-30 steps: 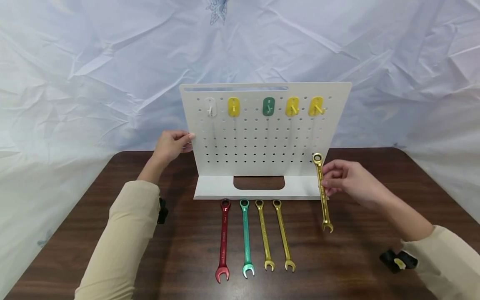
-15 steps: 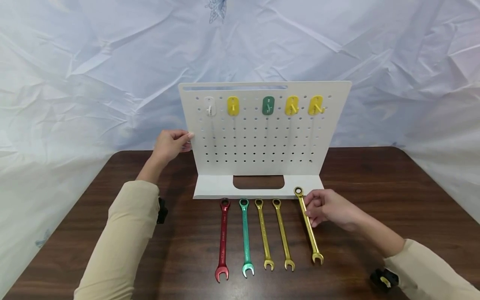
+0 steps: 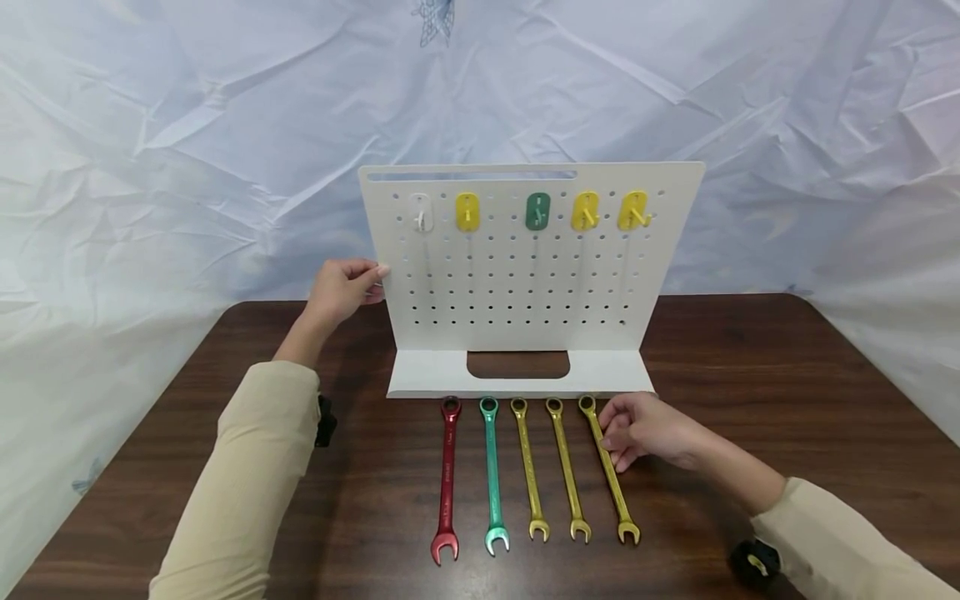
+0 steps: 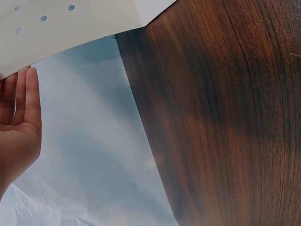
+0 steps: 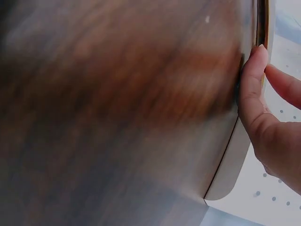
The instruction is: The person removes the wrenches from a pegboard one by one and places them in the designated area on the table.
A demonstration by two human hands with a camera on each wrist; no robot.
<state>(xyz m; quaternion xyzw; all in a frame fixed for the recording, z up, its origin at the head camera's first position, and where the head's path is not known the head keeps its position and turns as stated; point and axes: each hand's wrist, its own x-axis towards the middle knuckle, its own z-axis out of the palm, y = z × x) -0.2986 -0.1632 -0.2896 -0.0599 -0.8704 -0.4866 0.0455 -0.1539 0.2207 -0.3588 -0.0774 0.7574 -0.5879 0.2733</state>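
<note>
In the head view my left hand grips the left edge of a white pegboard, thumb in front and fingers behind. The left wrist view shows those fingers at the board's edge. My right hand pinches the rightmost gold combination wrench by its upper shaft, and this wrench lies along the table before the board. In the right wrist view, thumb and finger meet on a thin gold strip of it. To its left lie two more gold wrenches, a green wrench and a red wrench.
Near the board's top sit a white hook, yellow hooks and a green hook. The board's flat base has a cut-out. Brown wood table surrounds it, with a pale cloth behind.
My right hand has carried the gold wrench down and to the left, from beside the board's right end to the right end of the row. The left hand stays at the board.
</note>
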